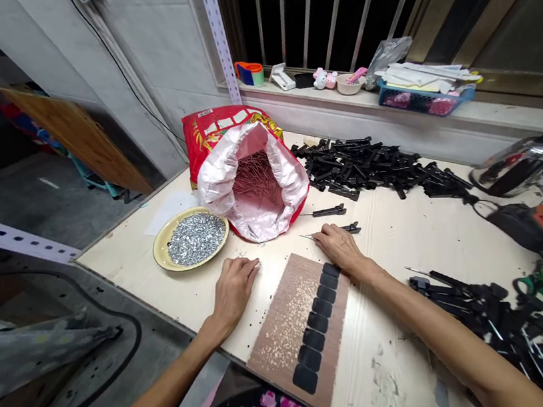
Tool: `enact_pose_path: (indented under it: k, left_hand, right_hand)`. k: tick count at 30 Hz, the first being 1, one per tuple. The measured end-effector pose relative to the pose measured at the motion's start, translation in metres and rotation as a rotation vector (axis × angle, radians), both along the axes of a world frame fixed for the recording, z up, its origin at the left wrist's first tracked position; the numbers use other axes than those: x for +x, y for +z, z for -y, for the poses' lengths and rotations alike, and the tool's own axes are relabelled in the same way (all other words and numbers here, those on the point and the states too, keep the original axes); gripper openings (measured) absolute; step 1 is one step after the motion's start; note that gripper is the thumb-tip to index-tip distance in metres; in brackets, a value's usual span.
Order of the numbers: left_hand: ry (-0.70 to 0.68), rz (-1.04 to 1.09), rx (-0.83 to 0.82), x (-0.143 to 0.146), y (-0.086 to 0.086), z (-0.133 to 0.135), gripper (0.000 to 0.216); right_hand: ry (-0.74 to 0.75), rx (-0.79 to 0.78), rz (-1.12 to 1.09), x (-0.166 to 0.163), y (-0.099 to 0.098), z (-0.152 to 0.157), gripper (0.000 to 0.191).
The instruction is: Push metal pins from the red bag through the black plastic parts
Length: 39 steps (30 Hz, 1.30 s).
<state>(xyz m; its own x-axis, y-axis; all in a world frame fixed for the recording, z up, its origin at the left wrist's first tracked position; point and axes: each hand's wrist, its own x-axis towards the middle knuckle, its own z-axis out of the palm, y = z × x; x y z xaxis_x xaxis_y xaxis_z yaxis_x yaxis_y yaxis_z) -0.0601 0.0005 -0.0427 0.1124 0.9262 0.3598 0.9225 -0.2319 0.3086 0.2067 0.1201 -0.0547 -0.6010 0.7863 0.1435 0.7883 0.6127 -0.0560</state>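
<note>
Tabletop: open gap between hands

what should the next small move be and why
Probably lift the black-handled piece: the right hand is at it, a thin metal tip shows on the hand's other side, and the left hand sits nearby, fingertips drawn together.

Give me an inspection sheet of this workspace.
Surface: pale tabletop, stained at front right.
Job's things: open red sack holding thin rods; plate of small metal pieces; brown board bearing one column of black pads; black parts heaped at back and right.
Clutter: kettle at back right.
Hands: left hand beside the plate, fingertips together; right hand at a black part, grip unclear.
Cables: black cable along left wall.
Surroundings: barred window behind.
</note>
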Motion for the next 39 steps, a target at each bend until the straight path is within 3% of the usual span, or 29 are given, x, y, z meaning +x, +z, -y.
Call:
enact_pose_path:
  k: [5, 9, 12, 17, 19, 21, 27, 33, 39]
  left_hand:
    - [-0.029, -0.150, -0.036, 0.000, -0.010, -0.021, 0.022]
    - [-0.047, -0.051, -0.040, -0.001, -0.007, -0.024, 0.020]
    - [0.001, 0.291, -0.129, 0.003, 0.004, -0.023, 0.017]
    - [0.129, 1.306, -0.579, 0.028, 0.028, -0.023, 0.032]
    - [0.115, 1.544, -0.673, 0.040, 0.036, -0.023, 0.034]
    - [0.103, 1.652, -0.714, 0.050, 0.042, -0.022, 0.034]
    - [0.063, 1.655, -0.697, 0.061, 0.047, -0.015, 0.032]
    - [0.034, 1.376, -0.517, 0.061, 0.045, -0.012, 0.026]
    - [0.005, 1.168, -0.490, 0.064, 0.048, -0.013, 0.026]
  right_hand:
    - [-0.057, 0.023, 0.018, 0.003, -0.002, 0.008, 0.020]
    - [-0.091, 0.054, -0.103, 0.007, -0.001, 0.016, 0.021]
    - [-0.085, 0.070, -0.322, 0.007, 0.013, 0.030, 0.019]
    - [-0.026, 0.039, -0.532, -0.010, 0.051, 0.069, 0.021]
    - [-0.005, 0.032, -0.526, -0.017, 0.060, 0.082, 0.023]
    - [-0.014, 0.045, -0.500, -0.021, 0.063, 0.089, 0.024]
    - [-0.039, 0.100, -0.448, -0.016, 0.064, 0.097, 0.026]
    - [-0.037, 0.172, -0.387, -0.014, 0.071, 0.106, 0.022]
    - [-0.082, 0.236, -0.325, -0.014, 0.073, 0.111, 0.023]
